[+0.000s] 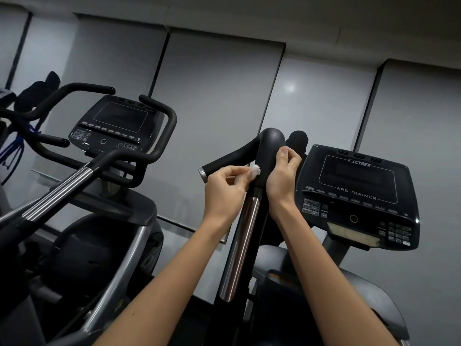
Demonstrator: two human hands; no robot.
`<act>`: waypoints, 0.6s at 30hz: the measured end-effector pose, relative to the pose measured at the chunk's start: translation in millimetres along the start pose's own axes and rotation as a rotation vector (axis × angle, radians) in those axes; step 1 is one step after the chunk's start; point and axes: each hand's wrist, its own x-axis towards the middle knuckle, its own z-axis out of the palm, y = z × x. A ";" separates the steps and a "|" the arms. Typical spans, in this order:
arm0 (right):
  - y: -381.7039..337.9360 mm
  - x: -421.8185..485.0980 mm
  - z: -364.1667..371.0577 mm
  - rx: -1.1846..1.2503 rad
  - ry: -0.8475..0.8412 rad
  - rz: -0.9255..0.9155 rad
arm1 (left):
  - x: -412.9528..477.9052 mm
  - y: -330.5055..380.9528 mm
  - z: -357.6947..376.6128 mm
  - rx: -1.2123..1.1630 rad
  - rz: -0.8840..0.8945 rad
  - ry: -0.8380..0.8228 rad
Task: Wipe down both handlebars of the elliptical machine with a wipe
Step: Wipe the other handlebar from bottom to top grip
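GYM FLOOR: a person disinfects a Cybex elliptical machine, working beside its console [356, 191]. The left grip [224, 188] pinches a small, bunched white wipe [254, 170] against the black handlebar [270, 146], right at the fork where a side horn runs out to a silver end cap [202, 172]. The right grip [283, 176] is curled round the upright on the opposite side and appears to brace it. The wipe covers little in one pass, so it would likely do better opened out and wrapped round the bar. It could then be drawn in overlapping strokes from the domed top down to the chrome tube [245, 233] and out along the horn. The bracing hand would have to shift so the patch beneath it is cleaned too. The padding looks matte and likely to drag at the wipe, while the chrome should wipe easily. The second handlebar seems yet to be done; whether the dark shape behind the right grip is that bar cannot be told. Grey wall panels [219, 96] with dark seams back the dim room, and a neighbouring machine [117, 121] stands at left.
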 end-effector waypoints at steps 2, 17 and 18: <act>-1.3 -0.2 -0.3 -0.004 -0.009 0.000 | 6.4 -3.8 1.6 -0.190 -0.187 -0.053; 2.7 4.8 -4.0 0.056 -0.076 0.046 | 31.7 21.4 23.0 0.181 0.355 0.062; 2.8 5.1 -4.0 0.060 -0.080 0.045 | 37.6 20.5 26.3 0.140 0.304 0.090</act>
